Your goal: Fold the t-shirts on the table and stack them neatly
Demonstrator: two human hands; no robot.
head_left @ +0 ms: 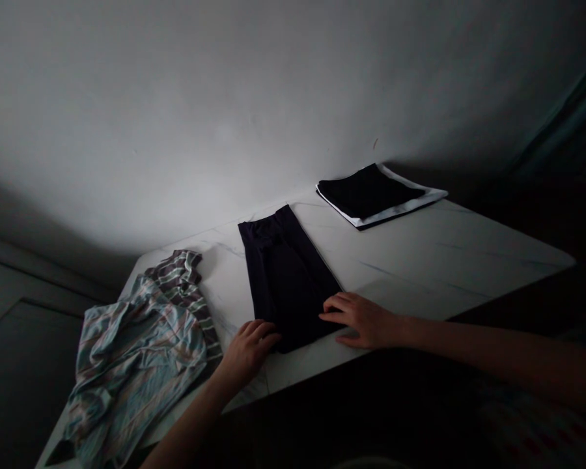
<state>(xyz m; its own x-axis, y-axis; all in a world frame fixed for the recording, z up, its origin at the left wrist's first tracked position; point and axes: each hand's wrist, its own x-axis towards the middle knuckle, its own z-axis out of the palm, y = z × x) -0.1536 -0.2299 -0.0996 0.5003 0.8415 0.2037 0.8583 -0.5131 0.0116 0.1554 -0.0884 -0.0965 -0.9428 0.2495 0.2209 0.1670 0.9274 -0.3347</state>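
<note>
A dark navy garment point(293, 273), folded into a long strip, lies on the white marbled table point(395, 260). Its far end looks slightly bunched; I cannot tell what kind of garment it is. My left hand point(249, 345) rests at its near left corner, fingers bent loosely over the cloth edge and slightly apart. At the near right edge, my right hand point(361, 320) touches the cloth with its fingertips, thumb held apart from the fingers. Neither hand visibly grips the fabric.
Left of the garment lies a crumpled plaid shirt point(141, 352) over a striped cloth point(180, 273), partly hanging past the table edge. A stack of folded black and white clothes point(371, 192) sits against the wall point(224, 117). A grey cabinet point(29, 352) stands at left.
</note>
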